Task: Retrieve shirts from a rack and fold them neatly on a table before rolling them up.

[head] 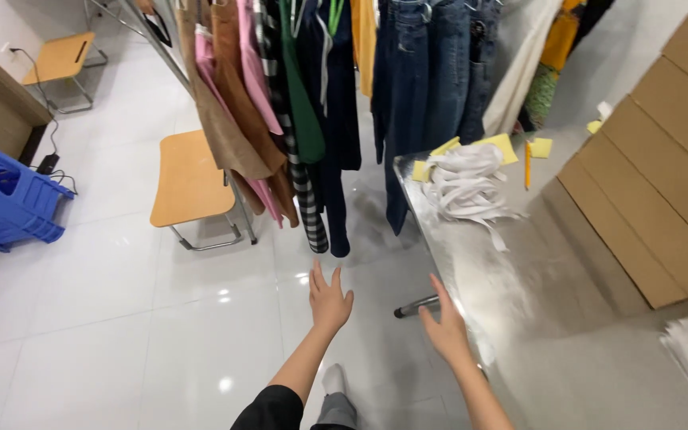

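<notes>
The left hand is open and empty, with its fingers spread and pointing up toward the hanging clothes. It is in the air above the white floor and touches nothing. The right hand is also open and empty, and it is just at the near edge of the steel counter. The clothes hang close together on a rail: brown, pink, checked, green, dark blue, and jeans.
</notes>
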